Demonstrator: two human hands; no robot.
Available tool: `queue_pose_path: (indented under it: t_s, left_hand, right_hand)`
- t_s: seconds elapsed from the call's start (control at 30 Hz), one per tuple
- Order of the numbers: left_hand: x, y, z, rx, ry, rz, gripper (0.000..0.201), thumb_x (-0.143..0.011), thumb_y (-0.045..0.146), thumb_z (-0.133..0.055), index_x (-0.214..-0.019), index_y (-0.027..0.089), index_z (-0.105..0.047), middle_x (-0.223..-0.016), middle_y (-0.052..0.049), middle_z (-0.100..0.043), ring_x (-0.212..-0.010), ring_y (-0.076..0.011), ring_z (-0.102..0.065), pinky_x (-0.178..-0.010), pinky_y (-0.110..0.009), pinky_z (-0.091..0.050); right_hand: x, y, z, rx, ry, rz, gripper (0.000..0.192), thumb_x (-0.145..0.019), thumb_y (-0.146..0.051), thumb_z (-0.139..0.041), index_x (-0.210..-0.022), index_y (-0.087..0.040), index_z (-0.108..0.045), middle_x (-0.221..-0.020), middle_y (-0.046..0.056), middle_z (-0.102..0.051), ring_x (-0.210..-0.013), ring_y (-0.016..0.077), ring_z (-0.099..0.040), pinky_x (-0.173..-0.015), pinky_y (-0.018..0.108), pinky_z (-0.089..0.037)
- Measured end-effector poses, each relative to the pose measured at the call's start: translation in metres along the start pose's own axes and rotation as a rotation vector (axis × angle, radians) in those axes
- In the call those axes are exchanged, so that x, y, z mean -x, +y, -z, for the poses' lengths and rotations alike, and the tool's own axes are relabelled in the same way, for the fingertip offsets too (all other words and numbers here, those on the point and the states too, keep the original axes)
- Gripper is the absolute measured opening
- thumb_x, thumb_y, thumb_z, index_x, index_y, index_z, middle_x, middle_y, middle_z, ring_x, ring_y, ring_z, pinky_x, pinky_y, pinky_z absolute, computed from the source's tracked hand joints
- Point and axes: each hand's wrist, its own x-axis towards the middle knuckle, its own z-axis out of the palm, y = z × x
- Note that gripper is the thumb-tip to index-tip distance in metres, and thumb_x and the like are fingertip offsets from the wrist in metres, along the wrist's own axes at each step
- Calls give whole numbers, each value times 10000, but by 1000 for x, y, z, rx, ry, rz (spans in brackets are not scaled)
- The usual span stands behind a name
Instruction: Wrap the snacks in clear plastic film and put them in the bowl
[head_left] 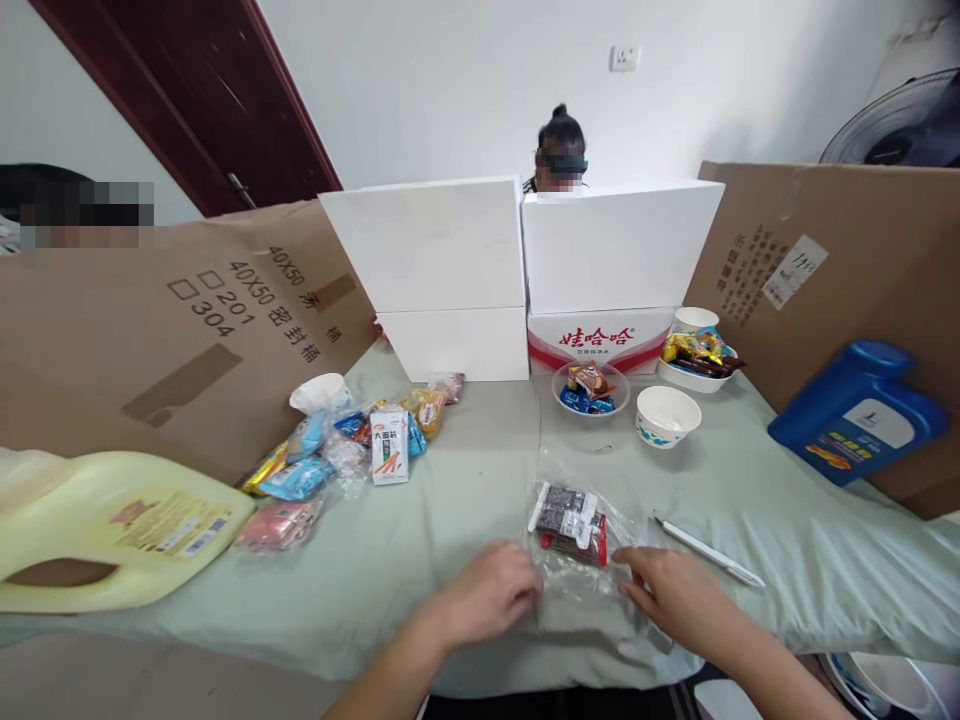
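Head view: my left hand and right hand pinch the near corners of a clear plastic bag lying flat on the green cloth, fingers clenched on the film. Dark snack packets sit inside it. A white pen lies just beside my right hand. A yellow jug rests far left.

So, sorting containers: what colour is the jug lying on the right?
Blue, with a white label; jug, seen in the head view.
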Motion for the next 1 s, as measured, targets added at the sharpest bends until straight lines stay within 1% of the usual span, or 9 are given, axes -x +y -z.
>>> queue_pose_path:
  t_s: [0.07, 0.1, 0.23, 0.3, 0.43, 0.57, 0.7, 0.87, 1.0]
  left_hand:
    - [6, 9, 9, 124, -164, -38, 113, -770, 171, -667, -851, 248, -683, -711, 31, -666, -694, -159, -623, -682, -256, -484]
    - [3, 12, 13, 169, -170, -25, 120, -784, 178, -655, -873, 252, -685, -728, 34, -673, -687, -151, -626, -665, -241, -481]
    - [-37, 13, 15, 140, 156, 84, 220, -863, 108, -499, -947, 229, -663, -899, -17, -680, -834, -169, -628, -768, -282, -492]
    - [-62, 10, 5, 32, 249, 110, 225, -819, 148, -593, -1028, 217, -642, -1022, -58, -660, -966, -223, -604, -860, -369, -486]
    - [-91, 2, -24, -130, 136, 88, 751, -569, 344, -854, -1240, 207, -547, -1267, -140, -557, -1150, -355, -515, -959, -540, -422]
    - [-90, -4, -31, -129, 139, 89, 608, -690, 302, -774, -1249, 233, -547, -1267, -121, -578, -1156, -327, -531, -970, -521, -424]
    - [-86, -20, -14, 145, 199, 128, 431, -805, 161, -616, -1228, 228, -565, -1209, -76, -647, -1087, -237, -612, -952, -397, -473]
    - [-102, -58, 26, 380, 576, 258, 251, -920, 307, -495, -1063, 154, -632, -924, -70, -727, -832, -210, -685, -741, -316, -545]
    - [-148, -75, 72, 273, 696, 224, 330, -951, 349, -454, -1206, 175, -572, -1142, -91, -650, -1066, -228, -604, -924, -365, -481]
  right_hand:
    - [5, -4, 5, 32, 10, 3, 214, -851, -251, -541, -1018, -259, -675, -866, 43, -722, -816, 234, -678, -688, 306, -458]
    - [3, -6, 7, 36, 51, -9, 216, -868, -259, -518, -1016, -249, -675, -878, 54, -720, -827, 233, -675, -698, 308, -459]
    - [-19, -8, 0, 3, 136, -34, 310, -941, -243, -374, -1098, -230, -641, -948, 67, -717, -863, 205, -675, -737, 293, -467]
    - [-30, -5, -13, 44, 126, -71, 333, -936, -199, -364, -1155, -214, -615, -954, 74, -713, -820, 197, -682, -703, 282, -468]
    - [-37, 7, -44, 102, 260, -93, 380, -910, -118, -361, -1230, -169, -560, -1006, 99, -684, -797, 188, -678, -655, 267, -471]
    - [-35, 15, -60, 84, 417, -54, 338, -937, -162, -340, -1171, -178, -582, -958, 82, -677, -784, 178, -671, -639, 259, -478]
    - [-34, 16, -61, 68, 450, -33, 297, -959, -228, -342, -1073, -209, -616, -905, 54, -667, -724, 166, -660, -613, 258, -475]
    - [-35, 15, -63, 73, 455, -12, 257, -958, -229, -372, -1001, -221, -625, -886, 34, -647, -695, 158, -654, -611, 259, -465]
    - [-36, 15, -64, 62, 442, -19, 226, -954, -215, -399, -995, -232, -621, -886, 22, -642, -696, 153, -646, -625, 255, -457]
